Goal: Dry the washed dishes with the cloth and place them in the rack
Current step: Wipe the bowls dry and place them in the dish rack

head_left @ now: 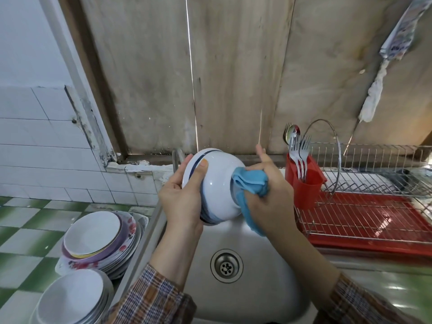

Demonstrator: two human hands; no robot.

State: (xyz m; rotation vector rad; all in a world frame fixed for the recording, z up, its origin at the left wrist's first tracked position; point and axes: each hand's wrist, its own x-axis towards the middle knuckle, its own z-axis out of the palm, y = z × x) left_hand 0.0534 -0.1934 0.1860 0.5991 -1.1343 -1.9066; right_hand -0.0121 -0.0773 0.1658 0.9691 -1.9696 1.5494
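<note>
Now, left of the sink (261,249): two stacks of plates (93,232) on the counter, not yet dried. Above the sink, grips a white blue-banded bowl (215,181) in the left hand (184,195), thumb flat across the outer wall, fingers curled over the rim. Presses a blue cloth (251,183) to the bowl's foot with the right hand (271,190), fingers bunched round the cloth, index finger sticking out. Looks like glazed ceramic: stiff, breakable, probably slick while damp; best held by rim and wall. Right of the sink, just past a red cutlery holder (304,181), shows open room in the wire rack (385,155). Should clear the sink's edge and the upright forks (301,148) when carrying across.
</note>
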